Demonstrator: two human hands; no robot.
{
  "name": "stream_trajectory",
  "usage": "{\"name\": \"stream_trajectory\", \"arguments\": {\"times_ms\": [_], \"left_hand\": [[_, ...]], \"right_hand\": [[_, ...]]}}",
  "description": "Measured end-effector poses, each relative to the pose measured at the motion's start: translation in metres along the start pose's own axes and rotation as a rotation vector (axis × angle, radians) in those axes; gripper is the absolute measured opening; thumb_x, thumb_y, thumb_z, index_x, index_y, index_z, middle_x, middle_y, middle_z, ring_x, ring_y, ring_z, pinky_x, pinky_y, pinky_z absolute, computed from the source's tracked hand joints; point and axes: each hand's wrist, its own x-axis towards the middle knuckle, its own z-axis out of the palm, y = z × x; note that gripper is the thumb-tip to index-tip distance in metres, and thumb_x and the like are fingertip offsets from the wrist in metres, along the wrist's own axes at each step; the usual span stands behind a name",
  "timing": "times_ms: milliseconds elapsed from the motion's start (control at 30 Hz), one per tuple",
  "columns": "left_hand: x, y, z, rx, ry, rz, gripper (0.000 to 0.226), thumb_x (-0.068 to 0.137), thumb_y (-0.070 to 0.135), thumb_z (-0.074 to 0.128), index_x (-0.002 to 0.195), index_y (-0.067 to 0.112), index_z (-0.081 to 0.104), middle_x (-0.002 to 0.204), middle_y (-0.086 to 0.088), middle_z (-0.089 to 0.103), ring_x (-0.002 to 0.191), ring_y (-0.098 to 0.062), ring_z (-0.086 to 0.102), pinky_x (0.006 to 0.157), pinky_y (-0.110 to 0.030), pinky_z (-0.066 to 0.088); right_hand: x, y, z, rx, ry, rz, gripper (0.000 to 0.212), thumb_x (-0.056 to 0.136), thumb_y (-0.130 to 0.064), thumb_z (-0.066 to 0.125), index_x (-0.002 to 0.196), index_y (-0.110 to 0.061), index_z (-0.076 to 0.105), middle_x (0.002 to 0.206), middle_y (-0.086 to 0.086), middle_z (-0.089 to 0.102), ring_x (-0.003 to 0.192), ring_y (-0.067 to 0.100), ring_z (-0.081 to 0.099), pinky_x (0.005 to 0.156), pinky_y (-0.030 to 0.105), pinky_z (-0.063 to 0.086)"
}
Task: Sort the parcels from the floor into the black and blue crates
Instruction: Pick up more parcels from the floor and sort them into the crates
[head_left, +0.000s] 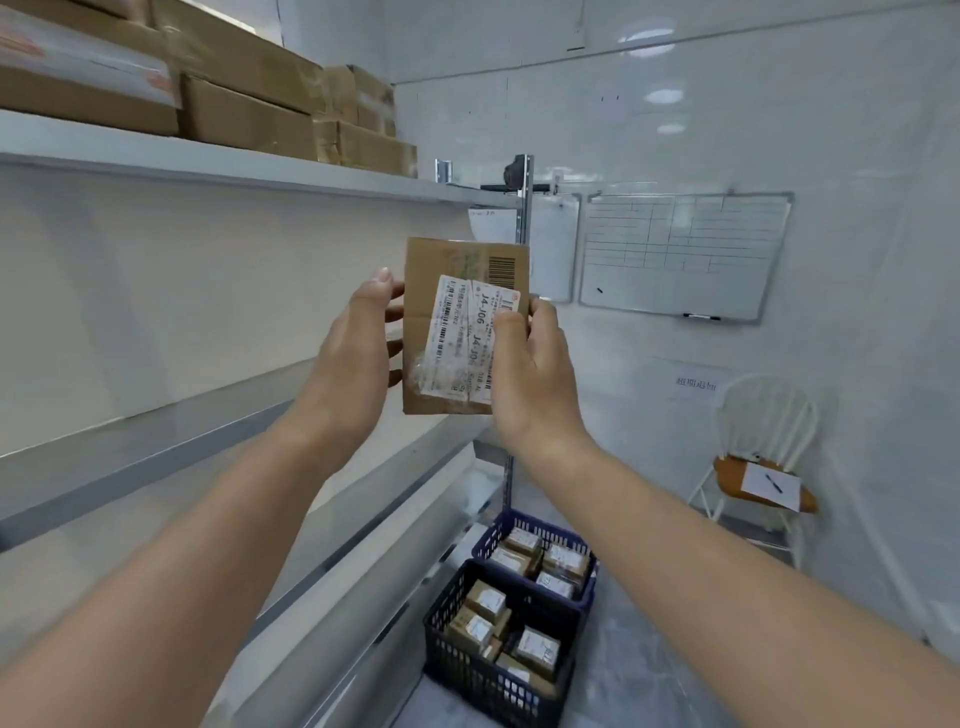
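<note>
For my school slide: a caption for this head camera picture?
A labelled parcel held up by the left hand and right hand; black crate and blue crate below.

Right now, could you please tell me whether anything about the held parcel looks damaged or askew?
The parcel, gripped by the left hand and right hand, has a shipping label that sits slightly askew, creased down its middle, with crumpled clear tape at its lower left corner. Otherwise the box looks intact.

Bright light is glaring in spots above the whiteboard (680, 254). Left of it, shelves (208, 165) are blurring and bending.
</note>
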Motion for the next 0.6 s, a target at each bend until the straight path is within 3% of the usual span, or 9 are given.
{"name": "stream_trajectory", "arguments": {"times_ms": [133,333,500,600], "left_hand": [[0.002,-0.022,0.037,0.003,-0.02,-0.024,0.043,0.111,0.051,0.021,0.109,0.044,0.064,0.117,0.011,0.069,0.113,-0.013,0.066,0.096,-0.037,0.053],[0.006,-0.059,0.102,0.049,-0.013,-0.095,0.048,0.11,0.052,0.02,0.106,0.043,0.067,0.101,0.016,0.075,0.095,-0.004,0.072,0.07,-0.021,0.057],[0.023,-0.097,0.159,0.029,0.059,-0.163,0.048,0.111,0.049,0.023,0.106,0.032,0.067,0.091,0.014,0.074,0.082,0.0,0.071,0.063,-0.018,0.056],[0.037,-0.13,0.185,0.058,0.071,-0.212,0.051,0.11,0.052,0.023,0.117,0.025,0.066,0.098,0.01,0.074,0.092,-0.006,0.071,0.07,-0.024,0.056]], "right_hand": [[0.008,0.024,-0.028,0.005,0.0,0.03,0.041,0.087,-0.067,0.036,0.114,-0.042,0.055,0.126,-0.003,0.067,0.117,0.014,0.067,0.098,0.047,0.063],[0.027,0.072,-0.072,-0.033,-0.006,0.072,0.049,0.078,-0.072,0.031,0.11,-0.041,0.052,0.126,-0.004,0.065,0.118,0.017,0.064,0.1,0.052,0.06],[0.061,0.121,-0.115,-0.038,-0.067,0.118,0.045,0.082,-0.068,0.034,0.112,-0.041,0.052,0.126,-0.003,0.064,0.12,0.017,0.062,0.105,0.053,0.057],[0.083,0.157,-0.132,-0.049,-0.107,0.158,0.042,0.085,-0.068,0.035,0.113,-0.043,0.052,0.127,-0.002,0.066,0.12,0.017,0.064,0.104,0.053,0.057]]}}
